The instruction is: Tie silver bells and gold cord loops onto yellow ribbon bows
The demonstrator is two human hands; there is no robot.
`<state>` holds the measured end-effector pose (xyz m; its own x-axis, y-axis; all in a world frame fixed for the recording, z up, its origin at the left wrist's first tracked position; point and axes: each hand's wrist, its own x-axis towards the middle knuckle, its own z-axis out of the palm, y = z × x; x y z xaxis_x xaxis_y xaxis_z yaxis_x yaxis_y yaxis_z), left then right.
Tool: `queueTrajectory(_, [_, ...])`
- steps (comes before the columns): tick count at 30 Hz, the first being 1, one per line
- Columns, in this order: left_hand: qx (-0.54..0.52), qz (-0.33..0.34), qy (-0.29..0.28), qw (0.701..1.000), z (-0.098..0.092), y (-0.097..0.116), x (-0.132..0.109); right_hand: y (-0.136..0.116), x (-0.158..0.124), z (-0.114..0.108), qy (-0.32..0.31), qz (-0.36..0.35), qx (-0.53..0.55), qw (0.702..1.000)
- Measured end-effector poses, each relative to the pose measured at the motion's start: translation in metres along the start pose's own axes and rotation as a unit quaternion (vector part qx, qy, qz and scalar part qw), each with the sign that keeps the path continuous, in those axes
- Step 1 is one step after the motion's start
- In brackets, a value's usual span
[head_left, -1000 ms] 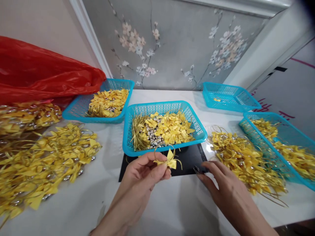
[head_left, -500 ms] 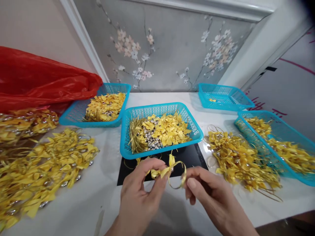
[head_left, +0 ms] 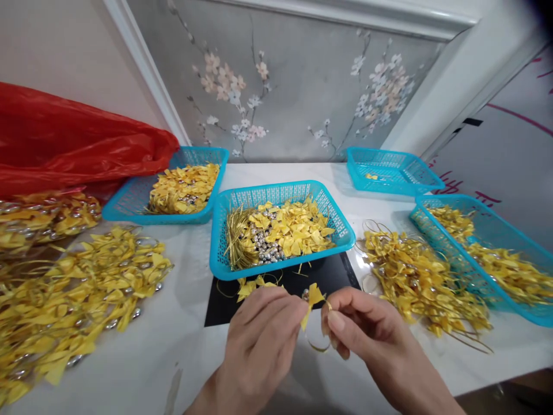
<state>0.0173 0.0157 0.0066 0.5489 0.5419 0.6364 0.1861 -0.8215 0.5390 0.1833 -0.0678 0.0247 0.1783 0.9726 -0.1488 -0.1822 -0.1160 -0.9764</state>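
Note:
A yellow ribbon bow [head_left: 316, 295] on a looped gold cord [head_left: 318, 348] is between my two hands, with a small silver bead beside the bow. My left hand [head_left: 264, 346] is closed at the bow's left side, its back turned up and its fingertips partly hidden. Thumb and forefinger of my right hand [head_left: 371, 337] pinch the cord loop on its right side. Just beyond my hands stands a blue plastic basket [head_left: 283, 268] holding gold cords, silver beads and yellow bows. Several finished-looking bows [head_left: 254, 285] lie on a black mat [head_left: 218, 305] behind my left hand.
Piles of yellow bows with beads lie left [head_left: 103, 288] and right [head_left: 419, 276] on the white table [head_left: 185, 323]. More blue baskets stand at back left [head_left: 133, 218], back right [head_left: 393, 189] and far right [head_left: 510, 230]. A red plastic bag [head_left: 78, 138] overhangs the left side.
My left hand has rolled over so its back faces up, and has shifted slightly right towards my right hand. The bow and loop have turned and sit slightly lower.

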Motion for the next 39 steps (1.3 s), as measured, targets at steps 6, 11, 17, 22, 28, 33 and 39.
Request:
queueTrajectory(6, [0.053,0.011,-0.004,0.998,0.004,-0.003,0.006,0.001,0.006,-0.004,0.024,-0.041,-0.119,0.992])
queueTrajectory(11, [0.033,-0.057,0.022,0.998,0.000,-0.007,0.008,0.008,0.012,-0.014,0.006,-0.062,-0.290,0.955])
queueTrajectory(17, [-0.093,-0.235,0.045,0.967,-0.005,-0.003,0.006,0.014,0.016,-0.012,0.023,-0.125,-0.371,0.920])
queueTrajectory(22, [-0.237,-0.353,-0.031,0.904,-0.001,0.001,0.007,0.008,0.012,-0.004,0.043,-0.242,-0.380,0.892])
queueTrajectory(28, [-0.240,-0.288,-0.064,0.925,0.002,0.003,0.010,0.010,0.006,0.000,0.007,-0.308,-0.402,0.862])
queueTrajectory(33, [-0.227,-0.240,-0.034,0.943,0.002,0.002,0.014,0.013,0.006,-0.003,0.010,-0.350,-0.471,0.809])
queueTrajectory(39, [-0.083,-0.247,0.011,0.965,-0.002,-0.010,0.010,0.031,0.024,-0.001,0.009,-0.328,-0.596,0.733])
